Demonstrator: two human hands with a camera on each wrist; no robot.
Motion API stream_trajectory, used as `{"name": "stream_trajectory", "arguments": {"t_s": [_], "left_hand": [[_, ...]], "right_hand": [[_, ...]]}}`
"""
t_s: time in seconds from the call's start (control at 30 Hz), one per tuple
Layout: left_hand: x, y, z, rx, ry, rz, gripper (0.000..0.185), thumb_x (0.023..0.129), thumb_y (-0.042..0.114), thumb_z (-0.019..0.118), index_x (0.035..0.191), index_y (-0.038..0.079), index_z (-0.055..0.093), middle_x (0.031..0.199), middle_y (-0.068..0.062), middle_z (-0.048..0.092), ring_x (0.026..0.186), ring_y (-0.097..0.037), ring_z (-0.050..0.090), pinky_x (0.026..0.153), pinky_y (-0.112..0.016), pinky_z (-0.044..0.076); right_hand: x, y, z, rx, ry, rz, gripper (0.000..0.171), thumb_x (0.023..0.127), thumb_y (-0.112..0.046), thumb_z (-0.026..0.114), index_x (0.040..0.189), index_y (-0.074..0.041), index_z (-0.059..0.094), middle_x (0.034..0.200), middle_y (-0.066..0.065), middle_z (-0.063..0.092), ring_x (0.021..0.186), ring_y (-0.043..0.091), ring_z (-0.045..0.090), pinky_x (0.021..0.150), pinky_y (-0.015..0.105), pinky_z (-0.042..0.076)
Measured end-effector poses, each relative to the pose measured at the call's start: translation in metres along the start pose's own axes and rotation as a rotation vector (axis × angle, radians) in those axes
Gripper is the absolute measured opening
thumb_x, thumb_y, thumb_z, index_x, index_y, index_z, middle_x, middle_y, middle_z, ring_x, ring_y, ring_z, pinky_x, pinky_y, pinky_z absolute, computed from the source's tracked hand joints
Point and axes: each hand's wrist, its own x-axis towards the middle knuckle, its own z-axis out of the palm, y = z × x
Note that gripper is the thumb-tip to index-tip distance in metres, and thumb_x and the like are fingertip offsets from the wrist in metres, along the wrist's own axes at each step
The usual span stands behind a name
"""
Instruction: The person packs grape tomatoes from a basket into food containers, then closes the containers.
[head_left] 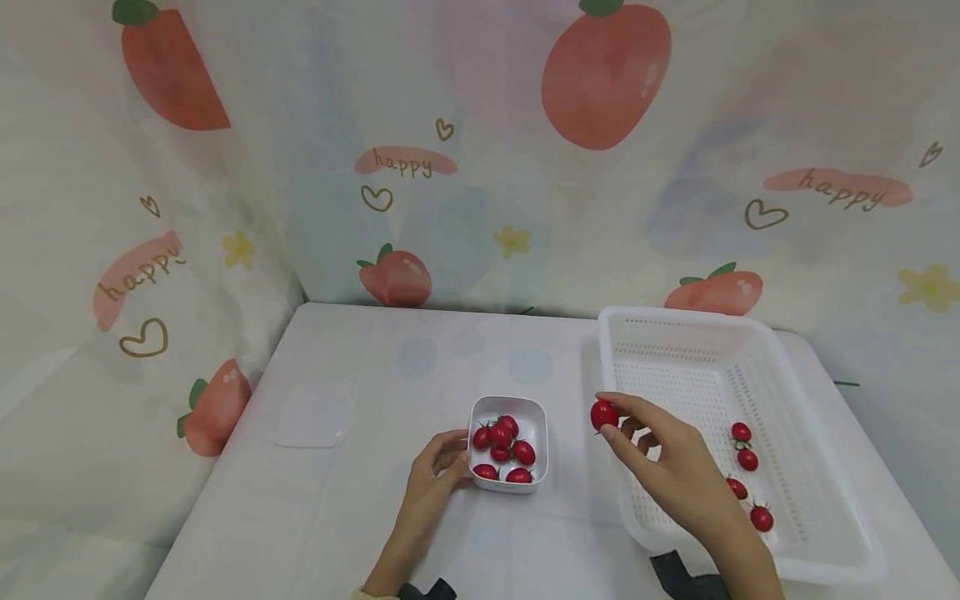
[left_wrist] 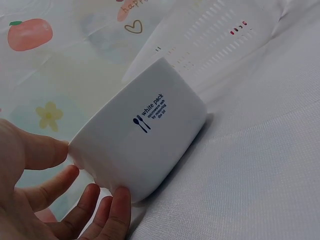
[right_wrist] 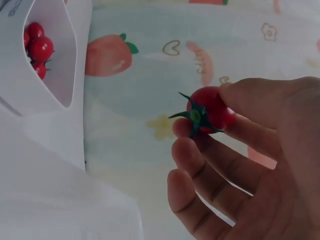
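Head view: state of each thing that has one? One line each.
small white container: lid off, upright, holds cherry tomatoes
clear lid: off, flat on the table, left of the container
white basket: upright, four tomatoes inside
held tomato: pinched above the table, between container and basket
left hand: grips the container's side
right hand: pinches the held tomato

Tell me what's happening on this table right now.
A person's left hand holds the side of a small white plastic tub with several red cherry tomatoes inside. The right hand pinches one red cherry tomato between the tub and a white perforated plastic basket, where four more tomatoes lie. A clear lid rests further left.
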Motion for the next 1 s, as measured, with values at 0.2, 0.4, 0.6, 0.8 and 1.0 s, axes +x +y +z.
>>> {"name": "stream_trajectory", "arguments": {"t_s": [0.2, 0.4, 0.6, 0.8, 1.0], "left_hand": [[0.001, 0.000, 0.000, -0.004, -0.002, -0.001, 0.041, 0.102, 0.016, 0.064, 0.142, 0.010, 0.058, 0.139, -0.017, 0.060, 0.126, -0.028, 0.062, 0.089, -0.030, 0.063], [0.001, 0.000, 0.000, -0.001, 0.003, -0.004, 0.041, 0.102, 0.017, 0.064, 0.142, 0.010, 0.058, 0.140, -0.016, 0.060, 0.126, -0.028, 0.062, 0.089, -0.030, 0.064], [0.001, 0.000, 0.001, 0.001, 0.003, -0.010, 0.041, 0.102, 0.016, 0.065, 0.142, 0.010, 0.058, 0.139, -0.016, 0.060, 0.126, -0.028, 0.063, 0.088, -0.029, 0.063], [0.002, -0.001, 0.001, 0.010, 0.001, -0.007, 0.041, 0.102, 0.016, 0.064, 0.142, 0.010, 0.058, 0.139, -0.016, 0.060, 0.125, -0.027, 0.063, 0.088, -0.028, 0.063], [0.002, -0.001, 0.000, 0.017, 0.002, -0.006, 0.041, 0.102, 0.016, 0.064, 0.142, 0.011, 0.058, 0.140, -0.016, 0.060, 0.126, -0.028, 0.063, 0.088, -0.028, 0.063]], "right_hand": [[0.001, -0.010, 0.014, 0.034, 0.037, -0.015, 0.042, 0.095, -0.012, 0.076, 0.135, -0.021, 0.069, 0.107, -0.008, 0.074, 0.088, -0.001, 0.058, 0.069, 0.014, 0.053], [0.006, -0.016, 0.026, -0.010, 0.043, -0.008, 0.041, 0.094, -0.014, 0.077, 0.135, -0.018, 0.068, 0.109, -0.006, 0.074, 0.086, 0.001, 0.057, 0.066, 0.018, 0.055], [0.011, -0.022, 0.038, -0.030, 0.003, 0.049, 0.044, 0.093, -0.018, 0.078, 0.136, -0.018, 0.068, 0.112, -0.003, 0.074, 0.085, 0.007, 0.058, 0.067, 0.018, 0.055], [0.015, -0.024, 0.051, -0.048, -0.030, 0.057, 0.045, 0.090, -0.016, 0.081, 0.134, -0.015, 0.068, 0.109, -0.002, 0.073, 0.084, 0.009, 0.058, 0.065, 0.018, 0.053], [0.023, -0.028, 0.069, -0.072, -0.085, 0.079, 0.044, 0.088, -0.018, 0.084, 0.129, -0.013, 0.068, 0.109, -0.001, 0.073, 0.081, 0.011, 0.058, 0.059, 0.018, 0.050]]}}
